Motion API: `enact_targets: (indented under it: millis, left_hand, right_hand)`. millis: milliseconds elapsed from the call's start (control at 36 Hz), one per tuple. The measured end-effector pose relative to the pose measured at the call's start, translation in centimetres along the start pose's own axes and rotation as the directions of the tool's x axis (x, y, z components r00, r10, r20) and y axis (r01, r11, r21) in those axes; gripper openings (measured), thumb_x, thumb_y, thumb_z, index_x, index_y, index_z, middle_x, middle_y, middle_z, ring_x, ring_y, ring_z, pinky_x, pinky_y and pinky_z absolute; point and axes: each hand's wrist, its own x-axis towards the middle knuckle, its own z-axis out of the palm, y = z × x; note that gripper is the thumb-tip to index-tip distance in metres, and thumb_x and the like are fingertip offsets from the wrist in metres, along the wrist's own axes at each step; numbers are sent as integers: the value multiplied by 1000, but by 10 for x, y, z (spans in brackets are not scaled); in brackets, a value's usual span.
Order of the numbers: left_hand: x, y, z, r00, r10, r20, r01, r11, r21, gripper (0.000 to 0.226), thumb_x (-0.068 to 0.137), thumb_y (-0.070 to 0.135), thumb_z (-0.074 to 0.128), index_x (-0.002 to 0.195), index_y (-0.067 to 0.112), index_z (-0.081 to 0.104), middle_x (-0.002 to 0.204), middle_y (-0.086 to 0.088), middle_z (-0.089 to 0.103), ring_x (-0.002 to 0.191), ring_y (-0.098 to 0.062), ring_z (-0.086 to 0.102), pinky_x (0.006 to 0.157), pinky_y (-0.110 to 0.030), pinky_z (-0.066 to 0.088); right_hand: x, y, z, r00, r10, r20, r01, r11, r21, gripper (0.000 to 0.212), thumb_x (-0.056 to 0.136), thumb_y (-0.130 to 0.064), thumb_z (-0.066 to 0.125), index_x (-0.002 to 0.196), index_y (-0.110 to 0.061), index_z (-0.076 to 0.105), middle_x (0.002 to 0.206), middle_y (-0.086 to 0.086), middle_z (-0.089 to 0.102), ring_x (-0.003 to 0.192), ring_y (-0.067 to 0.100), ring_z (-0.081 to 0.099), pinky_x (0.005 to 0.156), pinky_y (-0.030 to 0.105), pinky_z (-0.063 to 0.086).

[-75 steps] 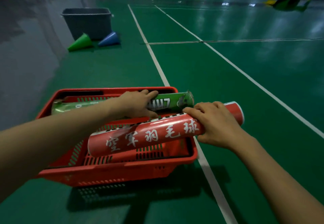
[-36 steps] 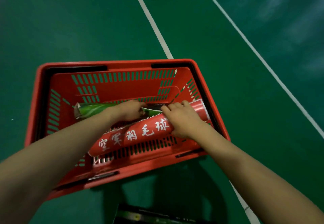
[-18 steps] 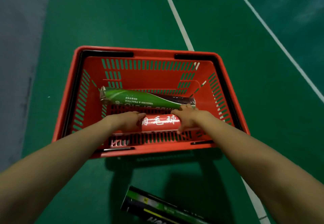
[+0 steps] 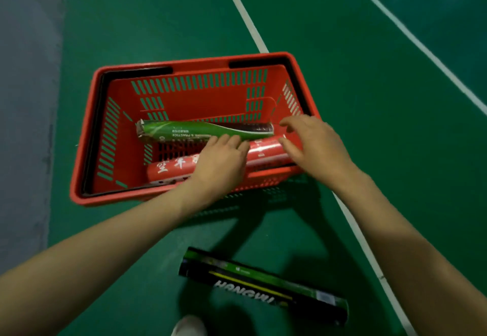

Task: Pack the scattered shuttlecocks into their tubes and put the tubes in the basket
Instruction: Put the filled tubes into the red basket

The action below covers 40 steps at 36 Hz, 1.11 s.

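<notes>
**Two tubes in the basket, one on the floor**

Two shuttlecock tubes are seen lying inside the red basket (image 4: 200,98), which is set on the green court floor (image 4: 369,98) with its black handles folded down along the rim. The green tube (image 4: 184,130) is laid lengthwise across the middle of the basket bottom, its left end crumpled. The red tube (image 4: 171,168), printed with white characters, is laid nearer the person, close against the near wall and roughly parallel to the green one; the two tubes almost meet at their right ends. No loose shuttlecocks are seen in the basket.

The left hand (image 4: 221,162) is spread flat over the middle of the red tube, fingers straight and together, nothing gripped; its fingertips reach to the edge of the green tube. The right hand (image 4: 313,146) is held over the right end of the red tube by the basket's right wall, fingers splayed and loosely bent, with nothing in its grasp. Motion blur leaves it uncertain whether its thumb touches the tube.

A third tube, the black tube (image 4: 263,285) with a green band and white lettering, is left outside the basket on the floor, near the person's feet and well apart from both hands. A pale shoe tip (image 4: 188,326) is visible at the bottom edge. A white court line (image 4: 245,17) is seen passing under the basket's right side, and a grey strip (image 4: 26,98) borders the floor on the left.
</notes>
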Motion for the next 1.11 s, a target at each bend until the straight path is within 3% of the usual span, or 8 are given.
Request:
enact_targets:
  millis: [111,222,361,472,583,694,806,1111]
  left_hand:
    - [-22,37,0,959,228,-168,-224,974,43,13,79,15,61,90,8,59,81,-11,56,74,-30,52,66,-38,32]
    - [-63,65,25,850,510,-131,-510,860,34,25,84,21,57,104,8,59,87,-8,53,78,-28,46,69,-37,31]
    - [-100,62,87,858,449,249,-436,893,-108,40,80,40,56,107,11,59,95,-8,59,84,-28,58,74,-37,43]
    - [-118,63,119,736,354,577,-320,933,-165,76,82,59,56,135,8,40,129,-14,45,117,-33,47,98,-39,38]
    - [-130,67,143,652,314,690,-316,940,-130,94,77,71,52,145,14,23,139,-9,37,125,-28,38,104,-39,30]
    - [-136,68,158,567,288,772,-288,947,-142,94,72,66,61,145,20,23,138,-7,40,123,-29,42,104,-43,36]
    - [-137,72,162,585,266,766,-208,962,-176,86,71,54,67,141,18,32,131,-8,46,119,-29,48,96,-39,44]
    - [-48,106,115,782,271,561,-218,963,-160,72,71,59,64,119,13,38,115,-9,55,102,-30,57,78,-37,46]
  right_hand:
    - [-67,8,-6,969,68,-239,-32,988,150,24,87,-26,57,102,-9,62,94,6,66,86,27,62,78,38,50]
    - [-137,15,27,968,72,-239,-43,991,127,22,89,-27,56,95,-7,64,82,5,64,74,22,59,72,35,47]
    - [-210,24,82,988,121,94,-133,982,132,30,88,-37,51,94,-10,62,79,4,63,72,23,59,69,30,41]
    - [-242,24,114,891,129,436,-217,963,158,47,86,-49,50,105,-8,60,93,9,64,85,29,61,76,36,49]
    - [-256,19,139,761,97,641,-203,975,93,76,77,-61,63,133,-14,43,132,6,50,122,24,47,99,38,40]
    - [-262,14,159,665,72,743,-181,981,66,89,72,-54,71,142,-16,30,138,6,45,124,24,45,103,37,38]
    - [-262,11,167,649,78,757,-194,979,65,80,75,-43,69,140,-16,31,129,7,50,114,24,49,95,36,43]
    - [-200,87,85,821,104,562,-56,993,-103,82,73,-37,67,143,-14,31,137,8,45,123,25,42,106,37,28]
